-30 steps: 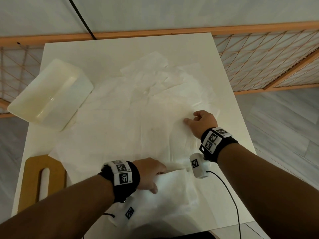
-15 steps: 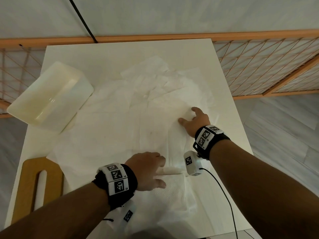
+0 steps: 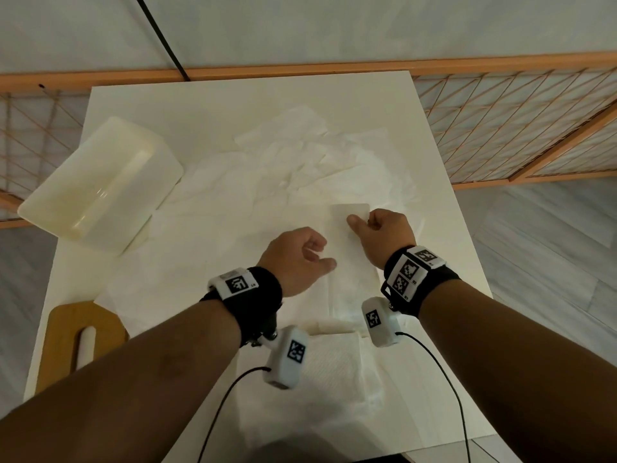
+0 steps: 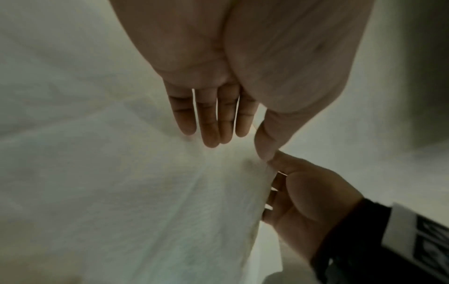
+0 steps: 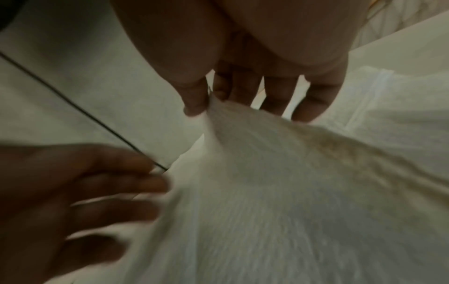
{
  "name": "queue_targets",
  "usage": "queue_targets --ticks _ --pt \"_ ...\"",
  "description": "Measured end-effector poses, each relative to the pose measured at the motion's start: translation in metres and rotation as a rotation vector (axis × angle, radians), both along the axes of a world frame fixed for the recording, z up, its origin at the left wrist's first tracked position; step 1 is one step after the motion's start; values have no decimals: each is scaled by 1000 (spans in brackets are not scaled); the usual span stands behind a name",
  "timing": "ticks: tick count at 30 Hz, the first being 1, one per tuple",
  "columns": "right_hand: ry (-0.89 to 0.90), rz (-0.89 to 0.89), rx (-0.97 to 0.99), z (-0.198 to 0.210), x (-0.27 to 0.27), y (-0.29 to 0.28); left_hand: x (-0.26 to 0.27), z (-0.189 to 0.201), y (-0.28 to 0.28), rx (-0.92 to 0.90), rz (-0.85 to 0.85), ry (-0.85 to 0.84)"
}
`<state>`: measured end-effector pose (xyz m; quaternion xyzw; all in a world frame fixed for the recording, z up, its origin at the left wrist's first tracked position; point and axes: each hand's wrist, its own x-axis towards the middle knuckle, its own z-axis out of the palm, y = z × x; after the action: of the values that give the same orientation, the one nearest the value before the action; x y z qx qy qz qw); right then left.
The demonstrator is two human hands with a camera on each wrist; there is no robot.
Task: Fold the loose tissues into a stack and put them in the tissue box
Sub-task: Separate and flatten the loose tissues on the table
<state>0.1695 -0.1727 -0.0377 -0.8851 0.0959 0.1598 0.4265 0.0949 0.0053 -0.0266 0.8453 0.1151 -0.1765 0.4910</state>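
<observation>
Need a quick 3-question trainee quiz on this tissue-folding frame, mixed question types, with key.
1. True or false: the right hand pinches the white tissue sheet.
2. Which lies on the table's left side: A) cream plastic tissue box B) a red mug C) a laptop?
3. Fill in: the oval-slotted wooden lid lies ____ the tissue box, apart from it.

Key: 1 true; 2 A; 3 nearer than. The left hand also holds the sheet.

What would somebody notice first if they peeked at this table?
Probably the two hands mid-table: the right hand pinches the thin white tissue sheet and the left hand holds it beside. Around them spreads a big pile of loose white tissues, with the cream plastic tissue box at the far left.
</observation>
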Motion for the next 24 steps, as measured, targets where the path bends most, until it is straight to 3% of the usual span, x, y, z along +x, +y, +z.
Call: queue_targets --ticks 2,4,7,9,11,15,24 --pt "51 39 131 8 -5 5 8 1 -13 -159 67 75" --pt "189 5 406 15 -11 9 12 -1 -24 -294 144 114" --pt "295 16 566 23 -17 10 12 -5 -29 -333 283 83" --pt "274 16 563 22 -21 9 11 -9 -26 -271 381 66" --pt "196 0 440 20 -24 5 12 -14 -17 -214 511 80" --pt "143 -17 230 6 -25 -11 15 -19 12 -257 732 88" --pt "239 64 249 -1 -33 1 8 -22 42 -231 682 67"
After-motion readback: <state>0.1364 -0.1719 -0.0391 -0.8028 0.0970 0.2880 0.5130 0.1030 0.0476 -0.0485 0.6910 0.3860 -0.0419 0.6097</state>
